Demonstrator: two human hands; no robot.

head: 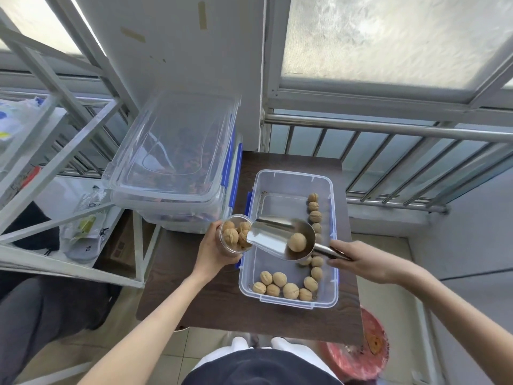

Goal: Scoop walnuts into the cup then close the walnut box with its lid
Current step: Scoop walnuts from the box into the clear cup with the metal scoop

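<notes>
My left hand grips a clear plastic cup tilted toward the scoop, with several walnuts in it. My right hand holds the handle of a metal scoop; the scoop's lip touches the cup's rim, and one walnut lies in its bowl. Both hang over the left side of the open clear walnut box with blue clips. Several walnuts lie along the box's near and right sides. A clear lid rests on the stacked boxes to the left.
The walnut box stands on a small dark wooden table. Stacked clear storage boxes sit at the left rear. A white metal shelf frame stands further left. A railing runs behind; a red stool is below right.
</notes>
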